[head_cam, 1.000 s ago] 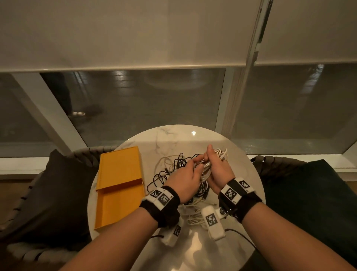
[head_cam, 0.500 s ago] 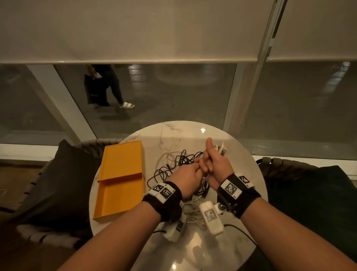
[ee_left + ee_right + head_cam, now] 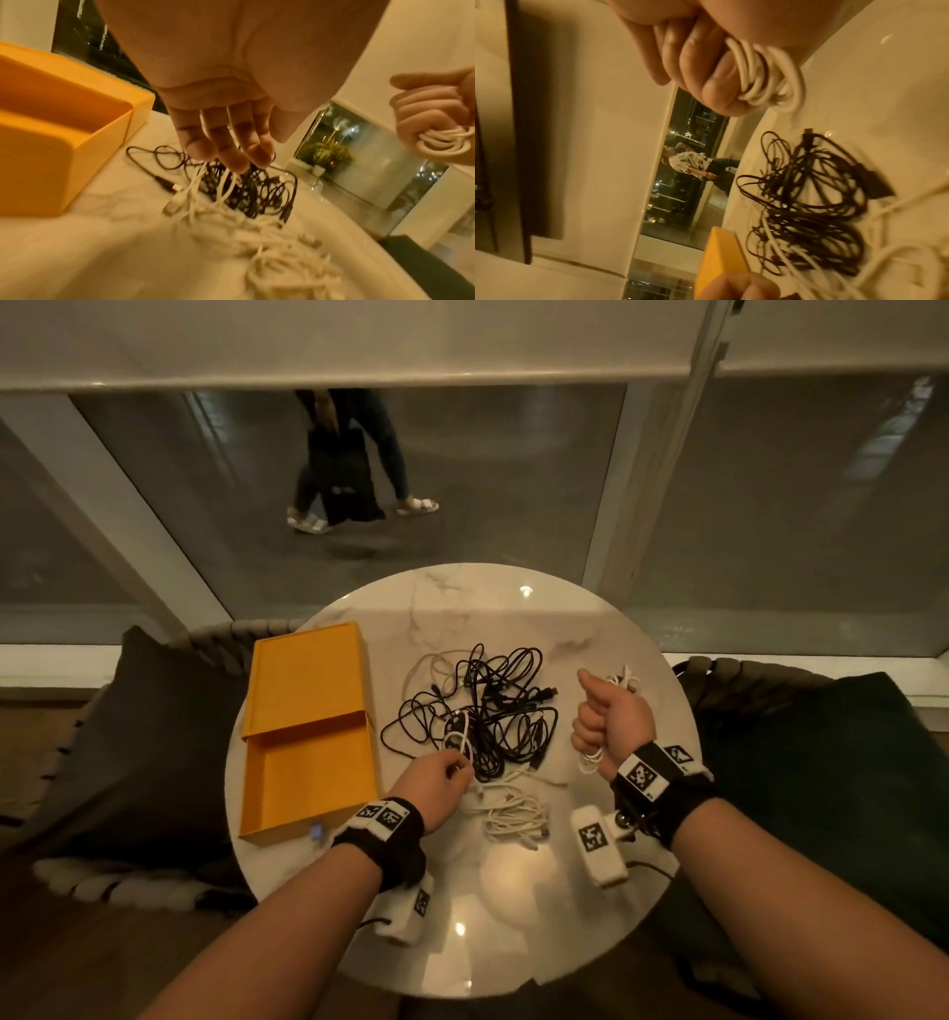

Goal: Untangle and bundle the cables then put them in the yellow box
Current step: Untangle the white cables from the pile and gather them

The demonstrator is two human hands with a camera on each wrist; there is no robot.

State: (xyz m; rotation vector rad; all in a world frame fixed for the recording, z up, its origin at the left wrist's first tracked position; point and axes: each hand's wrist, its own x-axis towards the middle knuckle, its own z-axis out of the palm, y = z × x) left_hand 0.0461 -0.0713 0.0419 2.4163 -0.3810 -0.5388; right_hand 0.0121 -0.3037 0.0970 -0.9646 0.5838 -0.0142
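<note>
Right hand (image 3: 608,726): fingers curled tight round a coiled white cable (image 3: 765,75), thumb sticking up — the fist keeps the loops from springing apart while the other hand works. Loop ends poke out above and below the fist. It hovers over the right side of the marble table (image 3: 513,906), clear of the pile.

Left hand (image 3: 436,780): fingertips (image 3: 231,160) pointing down, bunched, pinching a white cable strand (image 3: 462,742) at the near-left edge of the tangle. I judge this is the pull to free the next cable.

Black cable tangle (image 3: 488,711): thin, many crossed loops, mid-table, white strands threaded through it. A looser heap of white cables (image 3: 516,816) lies nearer me, touching the black pile's edge.

Yellow box (image 3: 308,752): open, on the table's left edge, just beside the tangle — nothing visible in its near compartment. No bundle is boxed yet.
</note>
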